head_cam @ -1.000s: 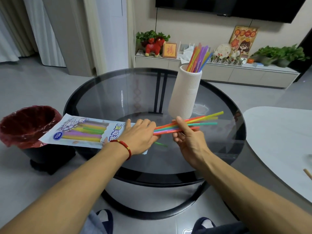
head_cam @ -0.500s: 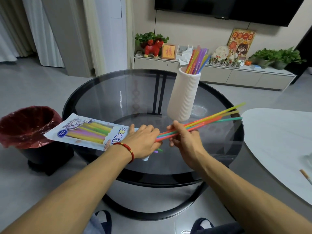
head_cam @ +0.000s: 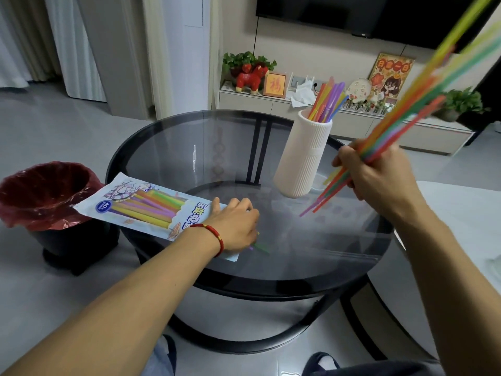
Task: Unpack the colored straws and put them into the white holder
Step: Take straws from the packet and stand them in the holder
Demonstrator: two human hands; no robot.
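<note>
Head view. The right hand (head_cam: 379, 172) grasps a bunch of colored straws (head_cam: 412, 104) near its lower end and holds it tilted, tips rising toward the upper right and blurred, short ends fanned out below the fist, to the right of the white holder (head_cam: 303, 161). The holder stands upright on the round glass table (head_cam: 168, 147) and already contains a cluster of straws (head_cam: 326, 103) leaning right. The left hand (head_cam: 235, 226) rests with curled fingers on the open end of the printed straw packet (head_cam: 141, 207), pinning it to the glass; one green straw (head_cam: 261, 248) and a hint of purple show just past the fingertips, and whether the fingers pinch them cannot be told. A bin with a red liner (head_cam: 40, 191) stands on the floor just beside the packet's far end. Risks, as judged: the bunch is splayed, so stray ends may catch the holder's rim and bend or drop; a sideways push on the tall, narrow holder could tip it on the smooth glass; the loose green straw could roll off the table edge.
</note>
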